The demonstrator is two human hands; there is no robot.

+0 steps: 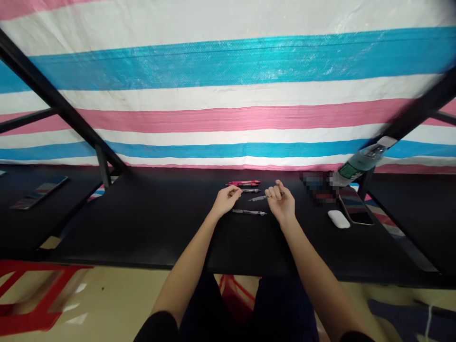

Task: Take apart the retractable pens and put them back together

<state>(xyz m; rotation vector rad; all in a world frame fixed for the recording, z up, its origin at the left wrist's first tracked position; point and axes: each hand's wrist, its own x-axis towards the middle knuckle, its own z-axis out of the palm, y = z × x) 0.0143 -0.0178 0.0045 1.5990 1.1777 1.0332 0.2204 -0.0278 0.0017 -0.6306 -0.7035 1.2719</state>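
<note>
My left hand (225,199) is closed in a pinch, its fingertips at the left end of a dark pen (252,191) that points right. To its right, my right hand (281,202) is turned palm up with curled fingers around a grey clear-barrelled pen (258,198), whose end sticks out to the left. Below both hands a similar pen (249,212) lies flat on the black tabletop (160,218). Just beyond the left hand, red pens (244,183) rest side by side.
On the right are a white earbud case (338,219), a phone (356,209) and a tilted water bottle (363,164) near a black frame post (402,126). A striped tarp (228,118) rises behind the table. Another phone (41,192) lies on the left table; a red stool (39,304) stands below.
</note>
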